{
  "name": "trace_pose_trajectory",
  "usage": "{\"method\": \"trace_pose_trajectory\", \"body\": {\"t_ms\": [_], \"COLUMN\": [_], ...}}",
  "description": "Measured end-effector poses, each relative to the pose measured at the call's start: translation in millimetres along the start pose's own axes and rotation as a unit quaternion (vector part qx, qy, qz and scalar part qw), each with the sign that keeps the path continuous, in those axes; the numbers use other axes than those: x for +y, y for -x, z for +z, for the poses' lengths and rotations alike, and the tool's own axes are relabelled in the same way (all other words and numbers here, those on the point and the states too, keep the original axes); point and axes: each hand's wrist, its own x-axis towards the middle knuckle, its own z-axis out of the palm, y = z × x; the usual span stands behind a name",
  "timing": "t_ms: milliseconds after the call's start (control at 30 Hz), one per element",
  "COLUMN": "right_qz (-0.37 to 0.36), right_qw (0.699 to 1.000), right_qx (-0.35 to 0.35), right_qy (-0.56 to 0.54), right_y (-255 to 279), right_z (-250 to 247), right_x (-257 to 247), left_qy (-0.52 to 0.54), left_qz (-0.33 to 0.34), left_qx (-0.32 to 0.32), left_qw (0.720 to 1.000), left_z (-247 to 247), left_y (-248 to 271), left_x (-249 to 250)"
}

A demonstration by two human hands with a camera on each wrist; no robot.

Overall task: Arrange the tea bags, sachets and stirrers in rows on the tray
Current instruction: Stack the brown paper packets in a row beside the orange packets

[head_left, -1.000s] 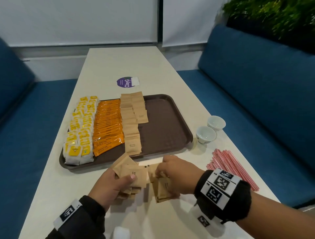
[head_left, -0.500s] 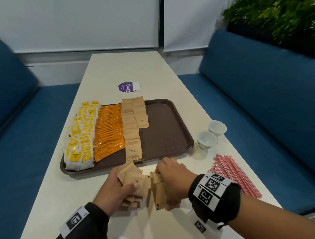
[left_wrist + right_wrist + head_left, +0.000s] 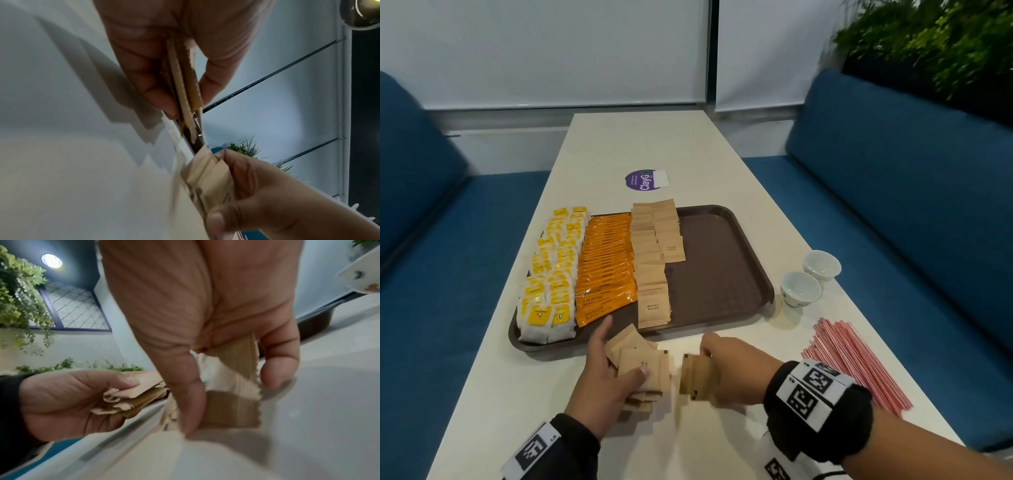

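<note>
1. the tray (image 3: 750,260) lies lengthwise on the bench (image 3: 640,144), and three kinds are already laid on it in rows running away from the person: tea bags (image 3: 551,274) on the left, orange coffee sachets (image 3: 604,263) next, brown sugar sachets (image 3: 652,267) in the middle. the right part of the tray is bare brown, which i take as room kept for what is left.
2. the second sugar row stops short, so the step in hand looks like squaring up more sugar packets to lengthen it.
3. the left hand (image 3: 602,380) sits just in front of the tray's near rim, fingers curled under and thumb pressed on top of a loose fan of sugar packets (image 3: 640,363). the fan is untidy, corners sticking out.
4. the right hand (image 3: 729,370) is close beside it, thumb and fingers pinching a tight stack (image 3: 697,378) held on edge; in the right wrist view the lower edge seems to touch the bench, likely to tap the packets level.
5. the stirrers (image 3: 856,363) lie in a pile on the bench to the right, off the tray and untouched, near two small cups (image 3: 811,277).
6. neither hand is free.
</note>
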Motion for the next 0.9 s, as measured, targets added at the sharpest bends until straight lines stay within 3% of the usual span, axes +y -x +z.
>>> {"method": "trace_pose_trajectory", "body": {"t_ms": [67, 133, 267, 467, 900], "right_qz": [-0.007, -0.017, -0.041, -0.012, -0.012], "right_qw": [0.995, 0.972, 0.89, 0.865, 0.861], "right_qx": [0.058, 0.096, 0.058, 0.078, -0.004], "right_qy": [-0.079, -0.216, -0.45, -0.496, -0.508], "right_y": [1, 2, 4, -4, -7], "right_z": [-8, -16, -20, -15, -30], "right_x": [4, 3, -11, -18, -19], "left_qy": [-0.007, -0.012, 0.006, 0.115, 0.073], "left_qz": [0.032, 0.07, 0.081, 0.022, 0.062], "left_qx": [0.006, -0.002, -0.031, -0.067, 0.027], "left_qw": [0.999, 0.997, 0.996, 0.991, 0.995], "left_z": [-2, -2, 8, 19, 18], "left_y": [1, -1, -2, -1, -7], "left_x": [1, 0, 4, 20, 20]}}
